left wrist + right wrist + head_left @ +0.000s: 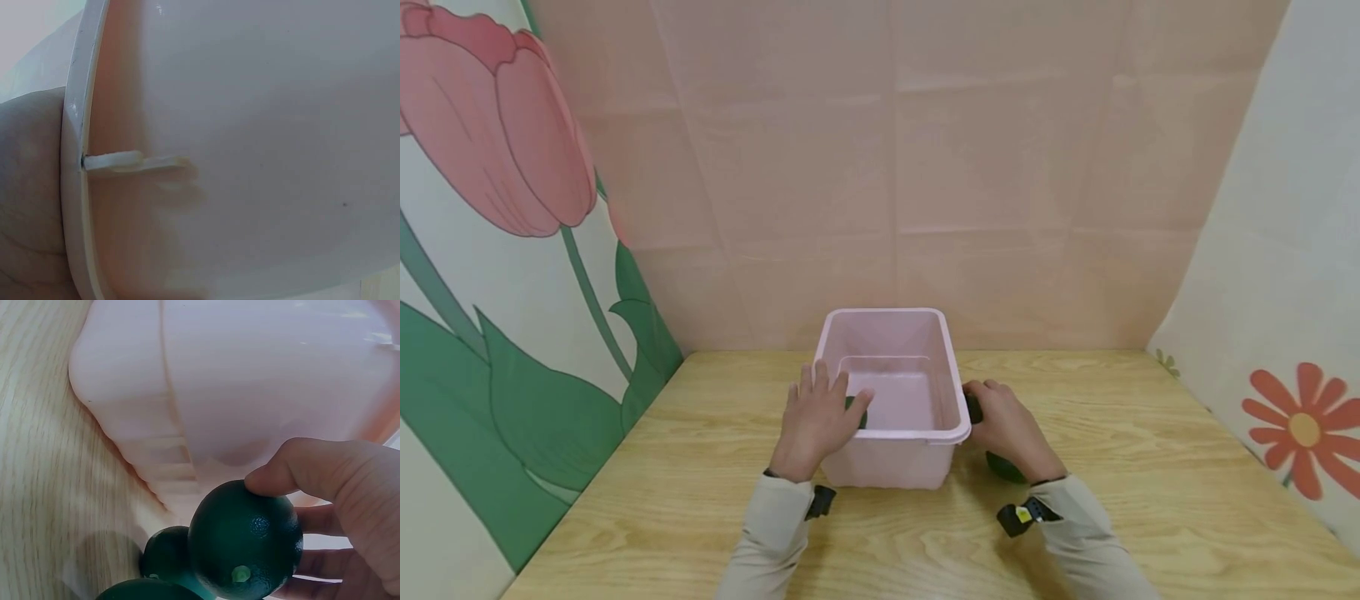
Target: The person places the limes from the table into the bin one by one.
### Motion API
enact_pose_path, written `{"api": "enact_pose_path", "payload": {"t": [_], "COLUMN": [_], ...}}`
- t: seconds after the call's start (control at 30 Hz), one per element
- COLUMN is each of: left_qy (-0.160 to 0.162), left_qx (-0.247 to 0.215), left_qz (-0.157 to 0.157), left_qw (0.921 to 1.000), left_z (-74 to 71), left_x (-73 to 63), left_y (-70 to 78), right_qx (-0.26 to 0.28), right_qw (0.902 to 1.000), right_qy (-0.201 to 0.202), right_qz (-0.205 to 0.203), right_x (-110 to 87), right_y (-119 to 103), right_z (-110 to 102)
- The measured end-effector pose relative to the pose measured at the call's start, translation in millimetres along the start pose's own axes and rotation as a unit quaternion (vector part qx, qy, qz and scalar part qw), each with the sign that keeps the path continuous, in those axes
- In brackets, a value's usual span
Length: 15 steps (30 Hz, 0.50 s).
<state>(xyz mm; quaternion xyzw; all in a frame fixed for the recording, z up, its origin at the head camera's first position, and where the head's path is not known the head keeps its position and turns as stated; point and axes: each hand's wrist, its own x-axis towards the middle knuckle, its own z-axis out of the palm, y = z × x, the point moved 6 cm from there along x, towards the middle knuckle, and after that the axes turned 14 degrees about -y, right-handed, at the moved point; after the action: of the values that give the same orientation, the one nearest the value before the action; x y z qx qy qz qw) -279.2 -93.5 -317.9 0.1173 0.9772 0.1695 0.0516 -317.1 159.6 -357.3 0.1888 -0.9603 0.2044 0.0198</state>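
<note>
A pale pink plastic bin (887,462) stands on the table, its opening facing up. My left hand (820,421) lies over the bin's near left rim, fingers straight and spread. Beside its thumb, inside the bin, part of a dark green lime (858,413) shows. In the left wrist view the bin wall (262,125) fills most of the picture. At the bin's right side, my right hand (1007,425) holds a dark green lime (240,540) between thumb and fingers. Two more limes sit below it in the right wrist view, one lime (167,553) partly behind the held one and another lime (150,590) cut off by the frame edge.
The wooden table (1150,500) reaches back to a pink sheet (1000,167). A tulip-printed panel (497,250) borders the left, and a flower-printed panel (1262,292) the right. A lime (1002,468) rests on the table under my right hand.
</note>
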Motion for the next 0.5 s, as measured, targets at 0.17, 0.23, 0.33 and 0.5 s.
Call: {"api": "enact_pose_path", "payload": {"t": [0.17, 0.23, 0.33, 0.5], "left_qy": [-0.002, -0.002, -0.002, -0.002], "left_qx": [0.000, 0.000, -0.001, 0.000], "left_qz": [-0.001, -0.002, -0.003, -0.003], "left_qw": [1.0000, 1.0000, 1.0000, 1.0000], "left_z": [0.4, 0.3, 0.2, 0.4], "left_x": [0.1, -0.1, -0.2, -0.1], "left_y": [0.0, 0.1, 0.2, 0.2], "right_qx": [0.005, 0.005, 0.005, 0.000], "right_qw": [0.9999, 1.0000, 1.0000, 1.0000], "right_qy": [-0.005, -0.004, 0.000, 0.007], "right_qz": [0.008, 0.006, 0.004, 0.001], "right_x": [-1.2, -1.4, -1.6, -1.4], "right_y": [0.6, 0.5, 0.9, 1.6], "right_z": [-1.8, -2.7, -4.2, -6.6]}}
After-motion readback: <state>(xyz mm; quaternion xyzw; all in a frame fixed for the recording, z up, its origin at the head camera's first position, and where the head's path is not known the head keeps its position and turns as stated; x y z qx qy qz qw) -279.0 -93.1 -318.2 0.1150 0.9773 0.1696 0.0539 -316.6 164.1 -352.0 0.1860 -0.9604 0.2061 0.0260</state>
